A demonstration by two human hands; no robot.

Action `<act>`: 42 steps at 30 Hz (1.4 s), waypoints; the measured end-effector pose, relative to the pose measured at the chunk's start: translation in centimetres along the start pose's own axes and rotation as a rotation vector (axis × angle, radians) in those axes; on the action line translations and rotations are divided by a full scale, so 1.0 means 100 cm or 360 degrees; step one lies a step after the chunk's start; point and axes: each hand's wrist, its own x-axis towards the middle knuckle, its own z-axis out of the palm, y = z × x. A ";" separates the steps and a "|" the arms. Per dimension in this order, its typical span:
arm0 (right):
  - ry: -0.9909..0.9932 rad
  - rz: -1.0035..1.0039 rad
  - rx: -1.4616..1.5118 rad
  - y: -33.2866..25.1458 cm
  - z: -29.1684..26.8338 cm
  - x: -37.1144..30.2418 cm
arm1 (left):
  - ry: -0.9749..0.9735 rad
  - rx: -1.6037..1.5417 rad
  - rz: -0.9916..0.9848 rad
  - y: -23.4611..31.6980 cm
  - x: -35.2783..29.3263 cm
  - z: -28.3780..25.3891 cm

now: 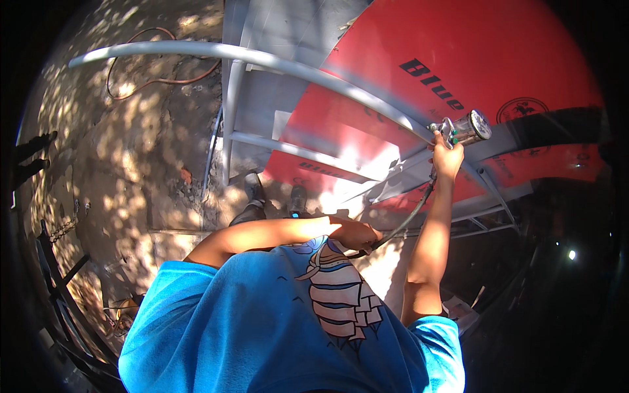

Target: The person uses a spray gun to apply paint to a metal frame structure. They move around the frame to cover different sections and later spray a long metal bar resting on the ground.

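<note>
Spray gun (466,128) first: we find it out to the right, up at arm's length, its short metal cup seen nearly end-on. Right hand (447,159) has its fingers wrapped round the grip, arm almost straight. We take that reach as a way of holding the gun clear of the body and near the metalwork.

A dark hose (419,208) drops from the grip and bends back toward the waist, where the left hand (356,234) crosses the belly, fingers closed on it. Probably, we judge, to take its weight and stop it swinging into the frame.

Just beside the gun, by our view, a curved tube (262,59), pale grey, round in section, smooth; lens bend may exaggerate its bow. A straight rail (295,154) and an upright (230,105) of like finish join the same frame. Behind these, flat red sheets (517,46) with dark print, slightly glossy; we suppose they serve as backing or cover.

Further out: rough brown ground (151,147), sun-dappled; a loop of orange-brown hose (187,81); dark shoes (254,188); soft blue shirt (242,327) below.
</note>
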 end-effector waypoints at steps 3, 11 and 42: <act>-0.0118 0.0059 0.0118 -0.006 0.004 -0.006 | -0.0041 0.0054 -0.0018 -0.005 0.002 0.005; -0.0642 -0.0075 0.0357 -0.071 0.058 -0.061 | -0.0035 -0.0044 0.0079 -0.026 -0.023 0.012; -0.0179 0.0063 0.0571 -0.003 0.042 -0.070 | -0.0207 -0.0065 0.0086 -0.050 -0.028 0.043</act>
